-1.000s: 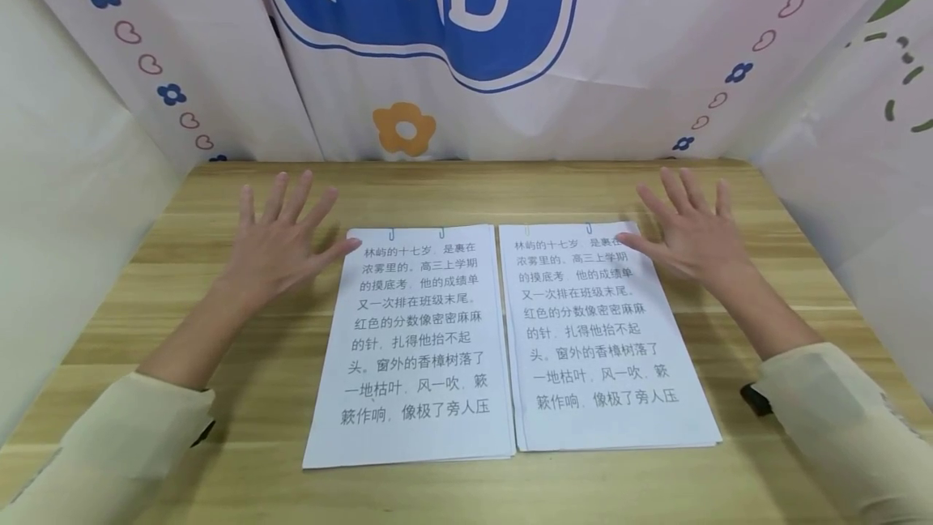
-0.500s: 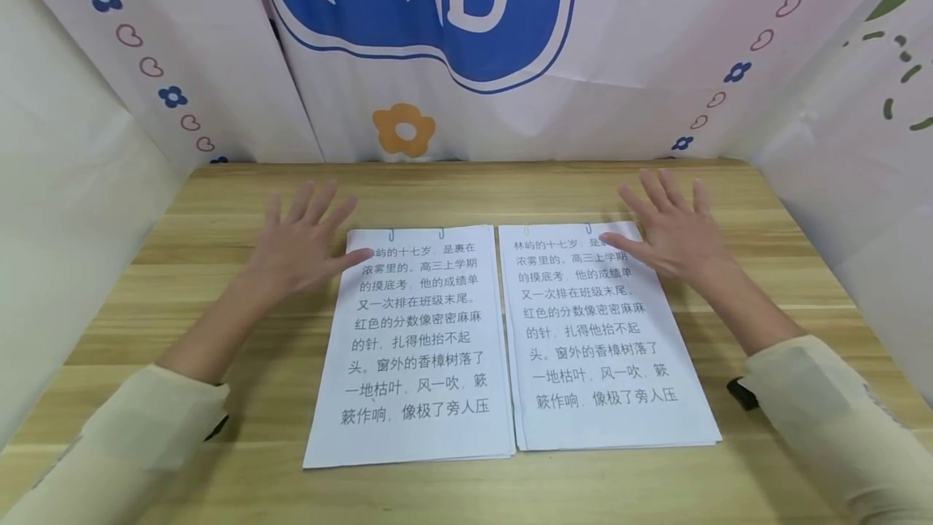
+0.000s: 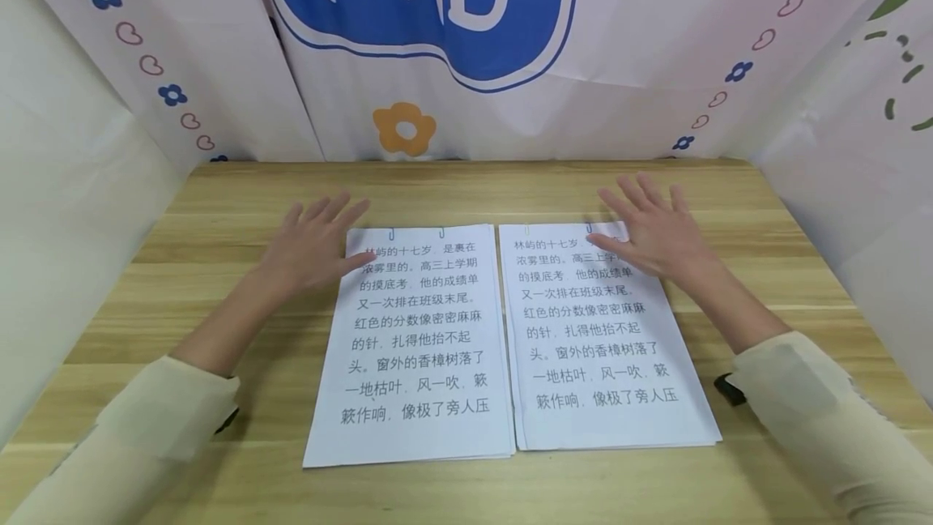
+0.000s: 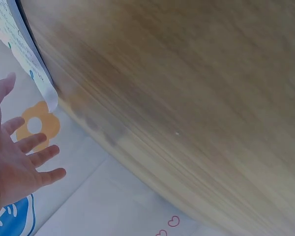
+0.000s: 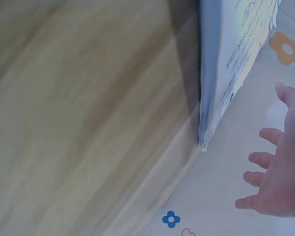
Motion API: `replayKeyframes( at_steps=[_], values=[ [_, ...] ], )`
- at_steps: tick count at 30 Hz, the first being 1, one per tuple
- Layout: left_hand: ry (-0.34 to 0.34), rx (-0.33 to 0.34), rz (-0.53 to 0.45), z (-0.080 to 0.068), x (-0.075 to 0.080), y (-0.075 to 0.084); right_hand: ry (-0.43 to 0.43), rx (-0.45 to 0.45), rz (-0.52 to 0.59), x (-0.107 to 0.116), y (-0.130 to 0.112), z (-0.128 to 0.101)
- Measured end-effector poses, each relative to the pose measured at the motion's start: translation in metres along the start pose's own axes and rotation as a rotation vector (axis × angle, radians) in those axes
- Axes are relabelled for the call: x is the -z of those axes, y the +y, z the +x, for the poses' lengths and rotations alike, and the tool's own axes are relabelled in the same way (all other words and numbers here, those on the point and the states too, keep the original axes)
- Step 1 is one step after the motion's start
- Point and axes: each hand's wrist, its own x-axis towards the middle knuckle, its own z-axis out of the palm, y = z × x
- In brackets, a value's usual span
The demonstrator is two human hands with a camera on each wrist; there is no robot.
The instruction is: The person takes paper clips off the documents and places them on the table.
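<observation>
My left hand is spread wide and holds nothing, its fingers straight over the top left corner of the left stack of printed pages, thumb tip at the first line of text (whether it actually touches the paper I cannot tell). My right hand is just as wide and flat over the top right corner of the right stack of printed pages. The two stacks lie side by side, edges nearly meeting, in the middle of the wooden surface, with a patterned backdrop behind.
</observation>
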Motion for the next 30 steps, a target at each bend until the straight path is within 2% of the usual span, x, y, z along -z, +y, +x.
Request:
replayKeyframes(
  at_steps=[6, 16, 21, 30],
  values=[
    [0.0, -0.003, -0.045, 0.003, -0.001, 0.001, 0.014, 0.028, 0.032, 0.0, -0.009, 0.005],
    [0.019, -0.031, -0.096, 0.011, -0.004, 0.003, 0.088, 0.06, 0.123, -0.004, -0.023, 0.012],
    [0.0, -0.026, -0.12, 0.014, -0.005, 0.004, 0.064, 0.044, 0.182, -0.004, -0.033, 0.015],
    [-0.012, -0.02, -0.163, 0.018, -0.005, 0.003, 0.044, 0.086, 0.196, -0.006, -0.05, 0.025]
  ],
)
